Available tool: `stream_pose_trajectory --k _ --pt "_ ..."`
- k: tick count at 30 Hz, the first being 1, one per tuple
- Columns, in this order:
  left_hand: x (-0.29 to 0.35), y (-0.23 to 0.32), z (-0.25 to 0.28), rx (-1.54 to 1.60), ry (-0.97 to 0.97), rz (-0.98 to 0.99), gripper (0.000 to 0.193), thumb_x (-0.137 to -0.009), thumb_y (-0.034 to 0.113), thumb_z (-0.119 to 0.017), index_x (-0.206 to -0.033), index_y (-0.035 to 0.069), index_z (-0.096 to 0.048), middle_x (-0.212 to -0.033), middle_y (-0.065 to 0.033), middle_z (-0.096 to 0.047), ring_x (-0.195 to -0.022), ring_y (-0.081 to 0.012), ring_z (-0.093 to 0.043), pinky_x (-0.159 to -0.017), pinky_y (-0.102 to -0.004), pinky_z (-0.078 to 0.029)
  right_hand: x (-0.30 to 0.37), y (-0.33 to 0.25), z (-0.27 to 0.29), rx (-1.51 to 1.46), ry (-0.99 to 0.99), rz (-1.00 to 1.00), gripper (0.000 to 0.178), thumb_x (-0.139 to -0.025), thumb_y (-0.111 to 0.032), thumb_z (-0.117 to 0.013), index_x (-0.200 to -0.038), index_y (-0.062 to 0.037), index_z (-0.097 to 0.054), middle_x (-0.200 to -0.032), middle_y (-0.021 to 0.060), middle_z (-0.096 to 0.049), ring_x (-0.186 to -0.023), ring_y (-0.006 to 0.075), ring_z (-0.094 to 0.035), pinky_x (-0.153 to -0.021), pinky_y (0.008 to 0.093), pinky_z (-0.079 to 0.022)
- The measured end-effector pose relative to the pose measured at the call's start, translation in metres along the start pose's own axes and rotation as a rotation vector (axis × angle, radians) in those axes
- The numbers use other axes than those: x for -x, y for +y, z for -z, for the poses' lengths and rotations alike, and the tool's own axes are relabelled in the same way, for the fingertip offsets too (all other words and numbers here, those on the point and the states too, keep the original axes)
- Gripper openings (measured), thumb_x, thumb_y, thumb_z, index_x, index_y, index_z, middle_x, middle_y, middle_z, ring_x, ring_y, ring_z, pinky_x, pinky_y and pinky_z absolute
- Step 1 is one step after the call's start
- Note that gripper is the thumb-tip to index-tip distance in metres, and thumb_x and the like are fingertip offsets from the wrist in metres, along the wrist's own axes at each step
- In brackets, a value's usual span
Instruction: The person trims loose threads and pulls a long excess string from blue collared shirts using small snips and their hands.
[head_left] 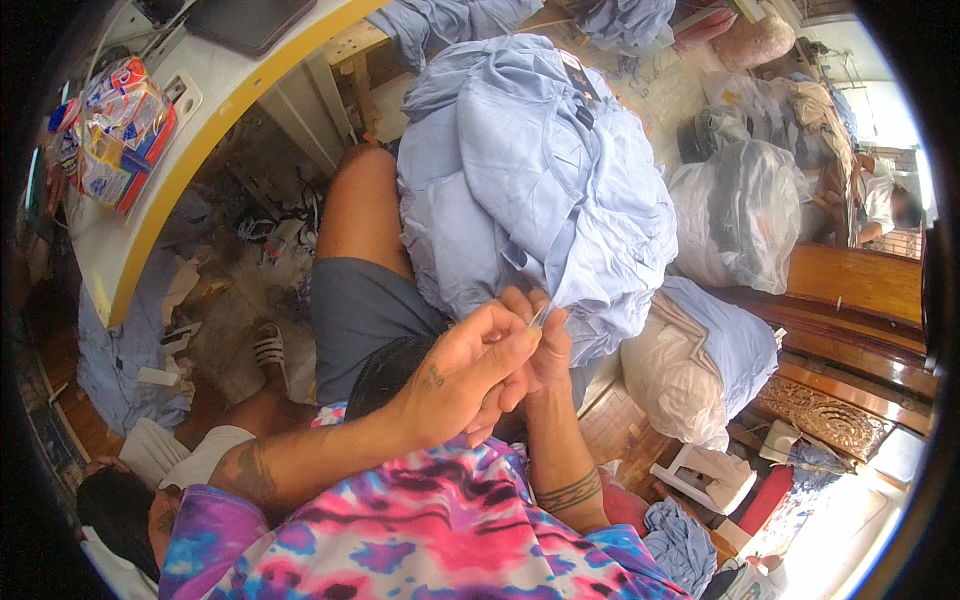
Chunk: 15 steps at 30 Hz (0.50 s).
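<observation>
A large heap of light blue garments (520, 170) rests on my lap, with dark labels showing on the topmost one. Both hands meet at its near edge. My left hand (468, 362) is closed, thumb and forefinger pinched together; what they hold is too small to make out. My right hand (548, 352) is closed too, its fingertips pinching a gathered corner of the light blue cloth. Between the fingertips of both hands shows a thin, shiny, narrow piece (540, 316); its kind is unclear, and so is which hand grips it.
On the left, a white table (215, 75) with a yellow edge carries a colourful plastic packet (115, 135). Stuffed clear plastic bags (745, 215) and a pale sack (675, 375) stand on the right. Another person sits low at the left (190, 450); one more is at the far right (877, 200).
</observation>
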<state>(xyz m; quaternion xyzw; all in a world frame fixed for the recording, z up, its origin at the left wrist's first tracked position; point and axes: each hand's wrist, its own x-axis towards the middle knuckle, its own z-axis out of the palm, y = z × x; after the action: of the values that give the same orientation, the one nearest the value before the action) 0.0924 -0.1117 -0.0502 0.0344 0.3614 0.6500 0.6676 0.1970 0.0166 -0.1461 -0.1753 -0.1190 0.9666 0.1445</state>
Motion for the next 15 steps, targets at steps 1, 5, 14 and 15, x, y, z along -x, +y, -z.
stream_pose_trajectory --k 1,5,14,15 --pt "-0.0010 0.0003 0.0001 0.004 0.003 -0.001 0.033 -0.109 0.041 -0.048 -0.117 0.009 -0.045 -0.070 -0.0072 -0.056 -0.039 -0.0088 -0.041 -0.035 -0.0259 -0.041 0.0000 -0.0010 0.0006 0.009 -0.011 -0.008 0.027 -0.091 -0.035 -0.078 -0.087 -0.0139 -0.063 -0.082 -0.0029 -0.048 -0.077 0.0128 -0.045 -0.069 0.0275 -0.040" --pt "-0.0005 -0.0004 -0.0001 0.009 0.005 0.010 0.033 -0.109 0.041 -0.048 -0.118 0.009 -0.045 -0.071 -0.0074 -0.056 -0.039 -0.0088 -0.041 -0.035 -0.0259 -0.041 0.0002 -0.0033 0.0058 -0.028 -0.059 -0.024 0.026 -0.092 -0.036 -0.078 -0.088 -0.0140 -0.064 -0.082 -0.0033 -0.048 -0.078 0.0124 -0.048 -0.071 0.0279 -0.040" --pt "-0.0010 -0.0027 0.0028 0.032 -0.017 0.005 0.034 -0.108 0.041 -0.049 -0.117 0.009 -0.046 -0.071 -0.0074 -0.056 -0.039 -0.0089 -0.042 -0.035 -0.0258 -0.041 0.0014 -0.0017 0.0064 -0.109 -0.066 -0.042 0.025 -0.094 -0.039 -0.075 -0.094 -0.0150 -0.067 -0.085 -0.0032 -0.049 -0.079 0.0130 -0.049 -0.073 0.0297 -0.043" --pt "-0.0008 -0.0031 0.0029 0.033 -0.020 0.006 0.033 -0.108 0.041 -0.050 -0.118 0.009 -0.046 -0.071 -0.0074 -0.057 -0.039 -0.0089 -0.042 -0.035 -0.0259 -0.041 0.0016 -0.0020 0.0077 -0.131 -0.075 -0.049 0.025 -0.094 -0.039 -0.075 -0.095 -0.0151 -0.068 -0.086 -0.0030 -0.049 -0.079 0.0131 -0.049 -0.074 0.0302 -0.044"
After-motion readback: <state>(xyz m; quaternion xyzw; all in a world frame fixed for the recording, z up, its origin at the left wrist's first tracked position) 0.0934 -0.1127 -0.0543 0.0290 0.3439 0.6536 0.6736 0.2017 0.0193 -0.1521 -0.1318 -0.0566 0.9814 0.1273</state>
